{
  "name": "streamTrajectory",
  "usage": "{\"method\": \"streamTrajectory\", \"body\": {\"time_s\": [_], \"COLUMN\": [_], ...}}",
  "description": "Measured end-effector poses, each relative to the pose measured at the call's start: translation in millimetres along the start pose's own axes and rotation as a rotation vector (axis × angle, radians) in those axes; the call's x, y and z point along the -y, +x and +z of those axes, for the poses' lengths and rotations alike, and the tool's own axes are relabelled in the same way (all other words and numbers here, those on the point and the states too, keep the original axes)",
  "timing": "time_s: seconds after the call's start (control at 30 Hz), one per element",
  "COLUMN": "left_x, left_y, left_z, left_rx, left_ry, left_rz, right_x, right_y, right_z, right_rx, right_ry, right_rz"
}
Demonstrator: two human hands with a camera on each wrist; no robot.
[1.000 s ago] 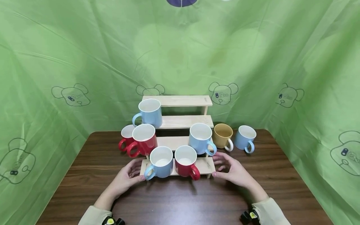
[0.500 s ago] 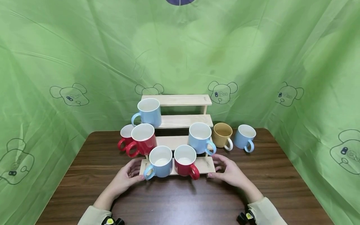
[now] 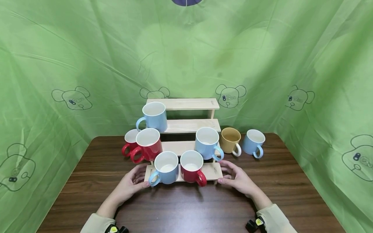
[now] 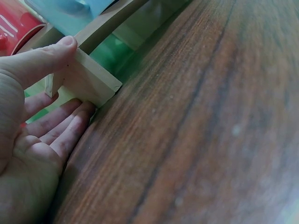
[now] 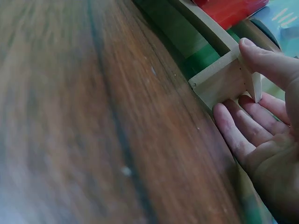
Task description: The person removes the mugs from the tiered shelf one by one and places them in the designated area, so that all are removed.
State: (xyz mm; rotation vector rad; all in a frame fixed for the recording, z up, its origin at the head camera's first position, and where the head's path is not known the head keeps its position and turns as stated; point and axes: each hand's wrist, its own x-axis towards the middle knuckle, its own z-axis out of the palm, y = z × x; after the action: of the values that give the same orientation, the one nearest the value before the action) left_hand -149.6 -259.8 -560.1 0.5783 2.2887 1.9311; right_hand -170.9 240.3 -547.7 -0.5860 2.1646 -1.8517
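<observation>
My left hand (image 3: 127, 186) holds the near left end of the pale wooden four-step rack (image 3: 190, 126), thumb in front and fingers behind. A small shiny red mug (image 3: 129, 139) stands on the brown wooden table (image 3: 186, 210), just beside the rack's left side. A bigger shiny red mug (image 3: 151, 147) sits at the left of the second step up, and a tall light blue mug (image 3: 157, 119) sits at the left of the third. On the bottom step, a round light blue mug (image 3: 167, 171) has its handle near my left thumb, with a round red mug (image 3: 189, 173) next to it. A wide light blue mug (image 3: 206, 147) sits at the right of the second step. A tan mug with a white handle (image 3: 229, 145) is on the table by the rack. My right hand (image 3: 240, 181) pinches the other end of the bottom step. Farthest right, a small light blue mug (image 3: 251, 145) stands on the table.

The rack's long way runs side to side, right between my hands, so I think neither is nearer and both should move together.
</observation>
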Motion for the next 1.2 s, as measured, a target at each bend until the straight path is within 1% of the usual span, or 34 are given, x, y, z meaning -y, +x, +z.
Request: {"method": "streamTrajectory", "body": {"time_s": [0.23, 0.5, 0.7, 0.8, 0.9, 1.0, 1.1, 1.2], "left_x": [-0.4, -3.6, -7.2, -10.4, -16.3, -24.3, -36.9, -51.3], "left_y": [0.2, -1.7, 0.8, 2.3, 2.8, 2.2, 0.7, -0.8], "left_z": [0.8, 0.7, -1.1, -0.9, -1.9, -2.5, -1.4, -0.7], "left_rx": [-0.005, -0.006, 0.011, 0.031, 0.062, 0.111, 0.158, 0.178], "left_ry": [-0.004, -0.002, 0.024, 0.043, 0.069, 0.092, 0.110, 0.140], "left_rz": [0.000, 0.001, -0.014, -0.025, -0.047, -0.059, -0.076, -0.094], "right_x": [-8, -10, -10, -10, -10, -11, -12, -12], "right_y": [-1.1, -1.6, -0.4, -1.0, -1.3, -1.4, -1.0, -0.6], "right_z": [-1, -1, -1, -3, -3, -2, -1, -1], "right_rx": [-0.002, 0.006, -0.007, -0.009, -0.012, -0.006, -0.001, -0.007], "right_ry": [0.034, 0.047, 0.043, 0.033, 0.032, 0.039, 0.046, 0.044], "right_rz": [-0.016, -0.040, -0.041, -0.042, -0.042, -0.043, -0.043, -0.040]}}
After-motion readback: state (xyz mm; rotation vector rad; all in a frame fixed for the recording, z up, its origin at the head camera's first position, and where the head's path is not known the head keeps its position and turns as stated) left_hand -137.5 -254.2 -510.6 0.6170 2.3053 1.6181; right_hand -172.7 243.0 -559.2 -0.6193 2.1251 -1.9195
